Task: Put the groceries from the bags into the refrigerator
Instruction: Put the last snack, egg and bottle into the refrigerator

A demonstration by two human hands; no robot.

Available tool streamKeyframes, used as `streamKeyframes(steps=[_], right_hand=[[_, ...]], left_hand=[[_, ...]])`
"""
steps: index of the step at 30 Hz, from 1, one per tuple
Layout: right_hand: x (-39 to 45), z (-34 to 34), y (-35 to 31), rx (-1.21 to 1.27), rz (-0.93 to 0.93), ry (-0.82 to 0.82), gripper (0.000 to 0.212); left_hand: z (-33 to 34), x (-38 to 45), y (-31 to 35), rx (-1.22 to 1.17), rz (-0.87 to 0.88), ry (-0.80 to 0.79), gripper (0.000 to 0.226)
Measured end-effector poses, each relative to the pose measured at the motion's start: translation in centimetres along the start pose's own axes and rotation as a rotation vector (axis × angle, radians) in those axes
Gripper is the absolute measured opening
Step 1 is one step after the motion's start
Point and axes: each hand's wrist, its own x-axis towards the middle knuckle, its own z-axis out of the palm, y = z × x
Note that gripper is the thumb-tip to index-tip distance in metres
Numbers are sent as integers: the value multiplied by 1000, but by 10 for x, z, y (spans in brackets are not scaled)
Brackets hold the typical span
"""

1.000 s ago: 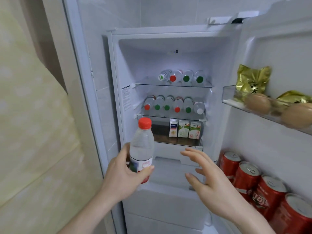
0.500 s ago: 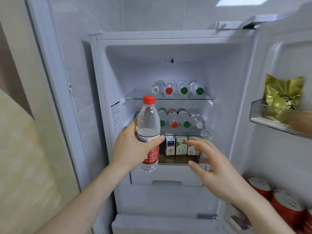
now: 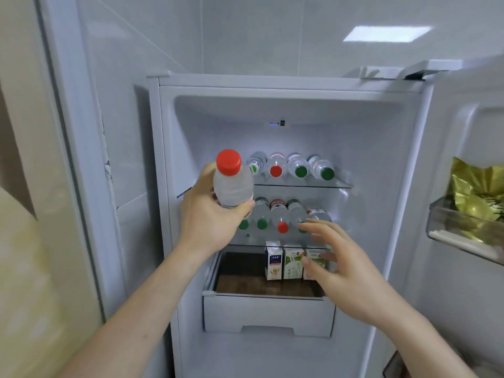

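Note:
My left hand [image 3: 210,216] grips a clear water bottle [image 3: 233,184] with a red cap, tilted so the cap points toward me, at the left end of the top glass shelf [image 3: 338,185]. Several bottles lie on that shelf with green and red caps facing out. A second row of bottles [image 3: 275,216] lies on the shelf below. My right hand [image 3: 341,266] hovers with fingers spread in front of that lower row and holds nothing. The refrigerator [image 3: 272,110] stands open.
Three small cartons [image 3: 291,263] stand in the dark-floored compartment under the lower shelf, above a white drawer [image 3: 267,315]. The open door on the right carries a clear bin [image 3: 458,233] with gold foil packets [image 3: 474,192]. A tiled wall lies to the left.
My left hand has lifted the bottle from drawer height to the top shelf and tipped its cap toward me. My right hand rose toward the lower bottle row. The view tilted upward.

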Motion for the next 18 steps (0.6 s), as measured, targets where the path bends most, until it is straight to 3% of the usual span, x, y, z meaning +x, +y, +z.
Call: streamKeyframes(steps=[9,18], right_hand=[[20,-1,-4,-14,-73,17,51],[25,-6,1,-30,-52,9,53]], left_hand=[[25,50,-9,-107,100,219,53],[60,90,-42,-128,-21,236,52]])
